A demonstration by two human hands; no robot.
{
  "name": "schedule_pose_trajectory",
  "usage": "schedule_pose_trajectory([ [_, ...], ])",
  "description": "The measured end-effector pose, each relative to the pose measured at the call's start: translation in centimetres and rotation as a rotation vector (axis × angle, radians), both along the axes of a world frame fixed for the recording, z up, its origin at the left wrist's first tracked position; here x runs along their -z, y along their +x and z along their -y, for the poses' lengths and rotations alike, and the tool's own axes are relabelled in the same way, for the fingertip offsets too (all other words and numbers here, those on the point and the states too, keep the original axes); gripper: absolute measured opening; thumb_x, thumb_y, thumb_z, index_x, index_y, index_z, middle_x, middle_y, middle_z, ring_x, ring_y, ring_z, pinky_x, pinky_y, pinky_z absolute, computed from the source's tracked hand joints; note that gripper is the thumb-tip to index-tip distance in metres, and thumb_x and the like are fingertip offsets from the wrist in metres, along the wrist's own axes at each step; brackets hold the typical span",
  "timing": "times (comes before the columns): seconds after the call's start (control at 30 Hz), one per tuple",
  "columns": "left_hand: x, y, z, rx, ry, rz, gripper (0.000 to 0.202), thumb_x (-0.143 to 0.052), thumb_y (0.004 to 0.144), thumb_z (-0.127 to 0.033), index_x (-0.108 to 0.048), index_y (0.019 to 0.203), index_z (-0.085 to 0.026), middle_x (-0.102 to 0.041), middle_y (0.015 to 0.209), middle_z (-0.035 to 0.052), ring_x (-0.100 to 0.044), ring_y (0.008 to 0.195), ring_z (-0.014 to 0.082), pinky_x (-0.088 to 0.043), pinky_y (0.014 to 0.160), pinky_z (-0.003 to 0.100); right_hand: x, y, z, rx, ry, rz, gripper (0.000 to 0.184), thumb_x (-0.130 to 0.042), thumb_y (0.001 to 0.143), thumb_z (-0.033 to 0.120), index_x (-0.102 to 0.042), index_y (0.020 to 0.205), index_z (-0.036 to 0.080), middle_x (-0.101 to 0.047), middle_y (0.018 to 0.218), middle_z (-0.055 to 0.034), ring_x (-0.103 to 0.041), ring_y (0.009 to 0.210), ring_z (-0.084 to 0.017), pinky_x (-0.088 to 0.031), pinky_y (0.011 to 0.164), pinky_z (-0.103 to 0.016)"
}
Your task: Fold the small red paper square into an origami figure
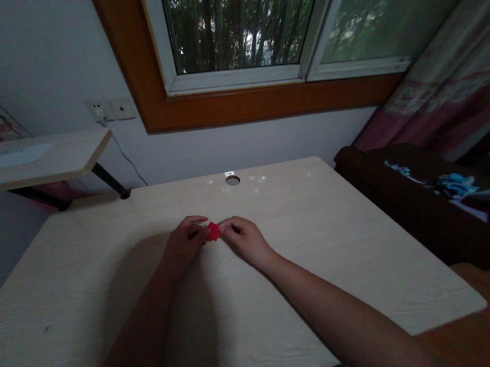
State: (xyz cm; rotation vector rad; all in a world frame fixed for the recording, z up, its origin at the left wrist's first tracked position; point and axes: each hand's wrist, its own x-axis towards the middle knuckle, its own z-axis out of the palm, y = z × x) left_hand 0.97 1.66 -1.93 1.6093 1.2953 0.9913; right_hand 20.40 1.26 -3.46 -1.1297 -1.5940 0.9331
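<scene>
Between my two hands, a small red piece, perhaps folded paper (pixel 213 231), shows over the pale wood-grain desk (pixel 257 308). The fingers of my left hand (pixel 185 243) pinch its left side. From the right, my right hand (pixel 246 238) is closed with thumb and forefinger together at the piece's right edge. Parts of the red piece are hidden behind the fingertips, and its exact shape is too small to make out.
A raised shelf (pixel 92 152) on black legs stands at the desk's back left, with a white sheet (pixel 13 157) on it. A cable hole (pixel 232 180) lies near the back edge. Beyond the right edge is dark brown furniture (pixel 385 203) with blue-patterned items.
</scene>
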Motion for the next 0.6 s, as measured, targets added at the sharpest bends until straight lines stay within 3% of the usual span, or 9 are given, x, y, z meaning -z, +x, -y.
schedule_pose_trajectory([
  [0.13, 0.16, -0.12, -0.12, 0.024, -0.001, 0.022, 0.039, -0.068, 0.079, -0.045, -0.065, 0.108, -0.019, -0.076, 0.089, 0.0049, -0.071, 0.079, 0.0197, -0.054, 0.073, 0.030, 0.05, 0.08, -0.03, -0.021, -0.019, -0.016, 0.019, -0.062, 0.088, 0.035, -0.075, 0.088, 0.021, -0.072, 0.085, -0.0038, -0.064, 0.079, -0.018, -0.048, 0.074, -0.028],
  [0.27, -0.42, -0.13, 0.15, 0.058, -0.002, -0.107, 0.026, -0.065, 0.081, -0.043, -0.073, 0.093, -0.021, -0.076, 0.090, 0.0031, -0.069, 0.085, 0.0201, -0.051, 0.080, 0.030, -0.12, 0.09, 0.07, -0.046, -0.023, -0.032, 0.020, -0.063, 0.088, 0.038, -0.076, 0.087, 0.022, -0.072, 0.085, -0.0042, -0.064, 0.079, -0.018, -0.049, 0.074, -0.028],
  [0.6, -0.52, -0.16, 0.35, 0.044, -0.056, -0.148, 0.035, -0.063, 0.080, -0.052, -0.073, 0.084, -0.019, -0.074, 0.078, 0.0022, -0.066, 0.075, 0.0203, -0.048, 0.071, 0.029, -0.17, 0.10, 0.18, -0.015, 0.011, 0.023, 0.020, -0.062, 0.088, 0.037, -0.075, 0.085, 0.021, -0.070, 0.081, -0.0032, -0.062, 0.075, -0.016, -0.047, 0.070, -0.027],
])
